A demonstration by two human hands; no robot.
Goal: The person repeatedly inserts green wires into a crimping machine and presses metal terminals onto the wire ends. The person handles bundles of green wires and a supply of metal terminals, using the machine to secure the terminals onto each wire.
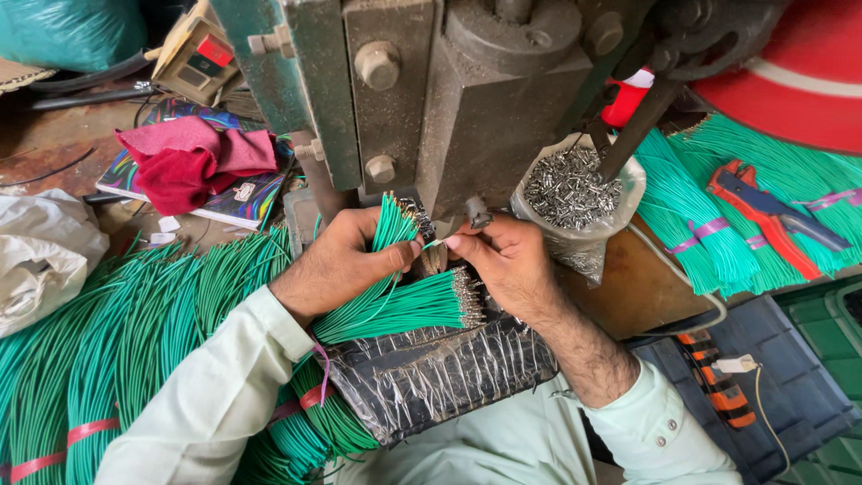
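While the left hand (346, 256) grips a fanned bundle of green wires (395, 305), the right hand (503, 260) pinches one thin wire (434, 242)

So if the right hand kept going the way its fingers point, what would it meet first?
The right hand points left, pinching one green wire. Straight on, it would likely first meet the wire bundle in the left hand, just past the fingertips; depth is unclear.

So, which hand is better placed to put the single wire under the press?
Probably the right hand: it pinches one green wire just below the press head. The left hand is full, gripping the wire bundle.
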